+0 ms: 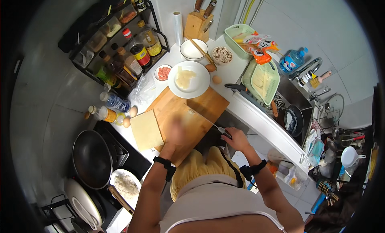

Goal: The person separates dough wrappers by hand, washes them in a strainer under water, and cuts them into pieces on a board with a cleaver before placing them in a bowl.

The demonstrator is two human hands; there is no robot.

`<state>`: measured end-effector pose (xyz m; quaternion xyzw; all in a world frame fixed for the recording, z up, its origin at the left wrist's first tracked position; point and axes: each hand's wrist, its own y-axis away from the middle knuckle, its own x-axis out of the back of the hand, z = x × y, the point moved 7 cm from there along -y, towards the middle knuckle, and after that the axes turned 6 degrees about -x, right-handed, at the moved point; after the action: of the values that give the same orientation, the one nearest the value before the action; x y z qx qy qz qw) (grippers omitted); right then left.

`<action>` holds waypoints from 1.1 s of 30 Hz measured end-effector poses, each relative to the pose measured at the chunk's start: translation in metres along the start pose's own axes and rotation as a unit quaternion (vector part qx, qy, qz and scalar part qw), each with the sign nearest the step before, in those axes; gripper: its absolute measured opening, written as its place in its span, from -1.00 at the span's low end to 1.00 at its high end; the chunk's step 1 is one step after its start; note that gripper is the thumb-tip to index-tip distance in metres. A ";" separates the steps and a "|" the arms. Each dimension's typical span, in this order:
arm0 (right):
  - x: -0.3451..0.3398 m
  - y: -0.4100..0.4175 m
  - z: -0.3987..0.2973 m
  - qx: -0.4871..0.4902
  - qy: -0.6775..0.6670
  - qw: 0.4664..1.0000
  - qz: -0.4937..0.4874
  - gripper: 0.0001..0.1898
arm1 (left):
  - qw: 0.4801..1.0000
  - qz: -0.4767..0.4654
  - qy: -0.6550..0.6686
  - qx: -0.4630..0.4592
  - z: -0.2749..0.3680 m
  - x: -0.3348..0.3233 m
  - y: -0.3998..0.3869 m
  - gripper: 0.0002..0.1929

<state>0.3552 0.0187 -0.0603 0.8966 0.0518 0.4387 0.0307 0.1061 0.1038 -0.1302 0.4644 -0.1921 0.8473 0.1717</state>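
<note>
My right hand (236,139) grips the handle of a kitchen knife (207,120), whose blade lies over the wooden cutting board (210,103). Blurred, my left hand (176,132) is over the board to the left of the blade; whether it holds anything cannot be made out. A small pale piece (190,112) is at the blade's far end. A square pale sheet (146,130) overlaps the board's left edge. At the far edge of the board a white plate (203,78) holds pale slices (185,78). Beside that plate is a small bowl of pink diced meat (164,73).
Around the plate are a white bowl with chopsticks (194,49), a bowl of chopped mushrooms (222,55) and loose eggs (217,79). Sauce bottles (141,54) fill a rack at left, above a wok (92,159). Green baskets (261,82) stand near the sink (296,94) at right.
</note>
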 end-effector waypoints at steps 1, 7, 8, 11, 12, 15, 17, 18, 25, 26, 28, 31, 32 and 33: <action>0.001 -0.002 0.002 -0.004 0.001 1.000 0.002 -0.66 | 0.999 0.030 0.006 -0.013 0.003 0.003 0.001 -0.48; 0.005 -0.007 -0.008 0.021 0.011 1.000 -0.018 -0.68 | 0.998 0.056 0.014 -0.015 0.000 0.004 0.001 -0.46; 0.003 -0.008 -0.008 0.023 0.012 0.999 -0.019 -0.68 | 0.998 0.058 0.014 -0.013 -0.002 0.003 0.002 -0.46; 0.000 -0.008 -0.009 0.041 0.007 0.999 -0.001 -0.67 | 0.998 0.065 0.011 -0.023 0.000 0.005 0.002 -0.46; -0.001 -0.007 -0.010 0.043 0.014 0.999 -0.005 -0.67 | 0.998 0.053 0.016 -0.034 0.002 0.006 0.001 -0.47; 0.000 -0.007 -0.009 0.035 0.023 0.999 -0.005 -0.67 | 0.997 0.037 0.048 -0.037 0.006 0.012 -0.002 -0.48; 0.001 -0.009 -0.009 0.027 0.026 0.999 -0.001 -0.67 | 0.996 0.033 0.074 -0.026 -0.001 0.009 -0.001 -0.50; 0.000 -0.010 -0.011 0.020 0.035 0.999 -0.003 -0.67 | 0.994 0.052 0.095 -0.026 -0.007 0.009 0.002 -0.53; -0.011 -0.021 -0.021 -0.041 0.149 0.988 -0.021 -0.66 | 0.988 0.099 0.066 -0.096 0.011 0.026 0.006 -0.62; -0.013 -0.024 -0.021 -0.042 0.149 0.988 -0.021 -0.66 | 0.988 0.099 0.067 -0.096 0.013 0.025 0.004 -0.62; -0.019 -0.029 -0.014 -0.109 0.181 0.976 -0.042 -0.65 | 0.983 0.090 0.080 -0.139 0.021 0.024 0.004 -0.68; -0.011 -0.028 -0.029 -0.077 0.179 0.981 0.002 -0.64 | 0.983 0.114 0.090 -0.114 0.014 0.020 0.006 -0.71; -0.010 -0.026 -0.034 -0.075 0.179 0.981 0.001 -0.64 | 0.983 0.115 0.089 -0.112 0.010 0.018 0.007 -0.71; -0.008 -0.021 -0.042 -0.067 0.162 0.984 -0.009 -0.63 | 0.981 0.122 0.105 -0.104 0.008 0.016 0.006 -0.72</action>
<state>0.3155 0.0391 -0.0426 0.8089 0.0346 0.5807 0.0853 0.1010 0.0967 -0.1135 0.3255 -0.3154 0.8814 0.1332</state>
